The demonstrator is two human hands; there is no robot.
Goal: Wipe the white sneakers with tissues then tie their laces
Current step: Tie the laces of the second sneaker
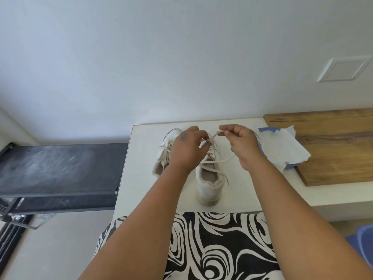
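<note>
Two white sneakers stand on a white table (pixel 145 158). The right sneaker (pixel 209 184) has its heel toward me, and its laces (pixel 216 163) trail loose across its opening. Partly hidden behind my left wrist, the left sneaker (pixel 163 158) lies further left. My left hand (pixel 186 148) pinches one lace above the right sneaker's tongue. My right hand (pixel 240 138) pinches the other lace end and holds it up and to the right. Beside my right hand sits a blue and white tissue pack (pixel 282 146).
A wooden board (pixel 333 146) lies on the table at the right, partly under the tissue pack. A dark shelf or rack (pixel 58 170) stands left of the table. My black and white patterned clothing (pixel 218 247) fills the foreground below the table edge.
</note>
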